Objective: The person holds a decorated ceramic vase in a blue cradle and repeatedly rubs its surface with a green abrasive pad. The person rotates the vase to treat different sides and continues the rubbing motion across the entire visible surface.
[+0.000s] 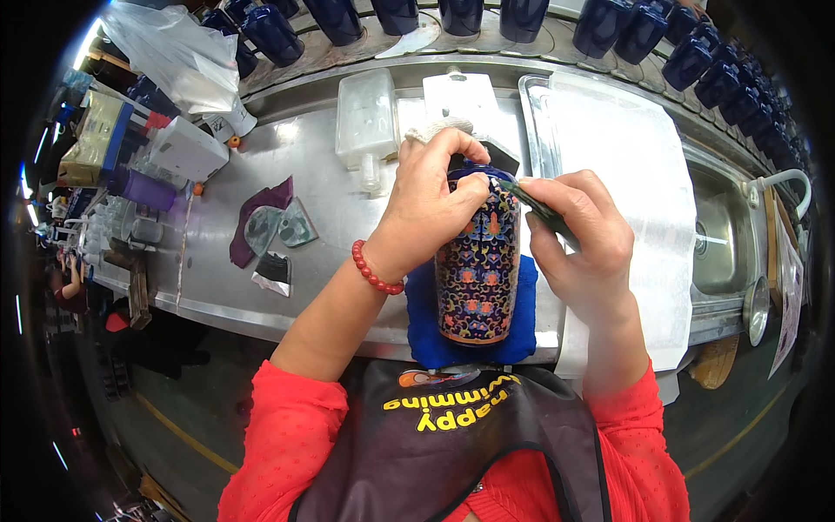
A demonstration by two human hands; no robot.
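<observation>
The patterned vase (480,278), dark blue with coloured flowers, is over a blue cloth (424,317) near the front edge of the metal worktop (326,165); whether it lies flat or leans, I cannot tell. Its long axis runs straight outward from the person, with neck pointing away and base toward the body. The left hand (432,191) comes from the left, wrist bent, fingers arched over the neck and thumb at the shoulder, so it grasps the vase. The right hand (593,228) is clenched around a slim dark green tool (553,217), whose tip meets the vase's right shoulder. Below, the black apron (348,461) carries yellow lettering, which appears upside down. A white sheet (639,209) is spread at right, and dark blue jars (461,13) stand beyond the worktop.
</observation>
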